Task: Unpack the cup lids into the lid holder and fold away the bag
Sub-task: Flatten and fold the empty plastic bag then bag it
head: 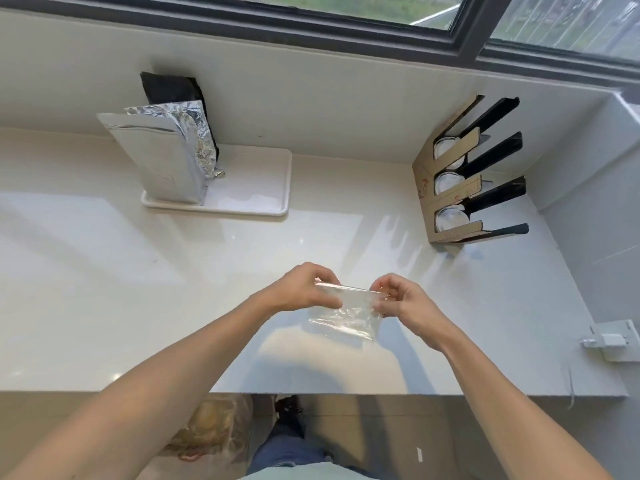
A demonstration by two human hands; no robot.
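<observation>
The crinkled, clear plastic bag point(343, 315) hung folded and glossy, its top edge pinched by the left hand point(304, 289) at nine o'clock and the right hand point(398, 297) at three.

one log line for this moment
step: fold bag | hands: left hand, right hand pinch clear bag | lids in lid holder

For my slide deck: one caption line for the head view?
Both hands, left and right, pinch a clear plastic bag above the counter; lid holder already stocked.
</observation>
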